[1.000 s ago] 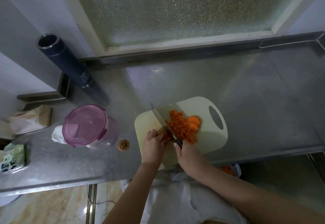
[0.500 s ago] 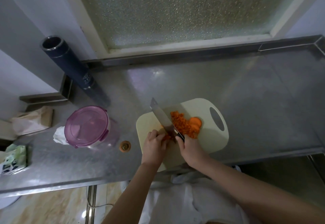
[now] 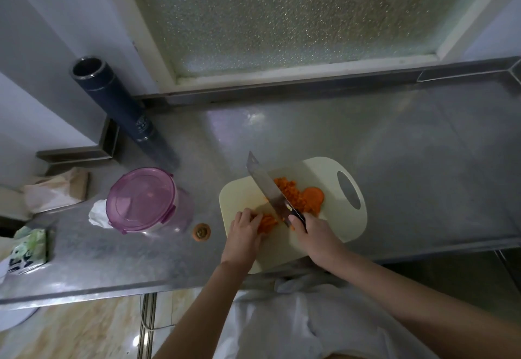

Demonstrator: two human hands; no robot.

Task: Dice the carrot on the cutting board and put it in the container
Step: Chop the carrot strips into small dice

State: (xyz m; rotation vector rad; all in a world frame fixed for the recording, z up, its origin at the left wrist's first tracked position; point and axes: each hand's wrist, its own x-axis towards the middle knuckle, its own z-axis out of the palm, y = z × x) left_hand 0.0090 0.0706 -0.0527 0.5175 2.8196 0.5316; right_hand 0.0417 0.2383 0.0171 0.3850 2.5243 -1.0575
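Carrot dice (image 3: pixel 290 194) lie heaped on the cream cutting board (image 3: pixel 239 194) on the steel worktop (image 3: pixel 394 161). The left hand (image 3: pixel 244 227) curls over a carrot piece (image 3: pixel 266 220); the right hand (image 3: pixel 315 234) grips the cleaver (image 3: pixel 267 189), blade just beside it. The purple-lidded container (image 3: pixel 142 199) stands closed, well left of the board.

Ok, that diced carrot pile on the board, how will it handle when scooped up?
Likely loose: the diced carrot is many small bits, so it should scatter rather than lift together. Probably light, and bits may cling to the knife blade.
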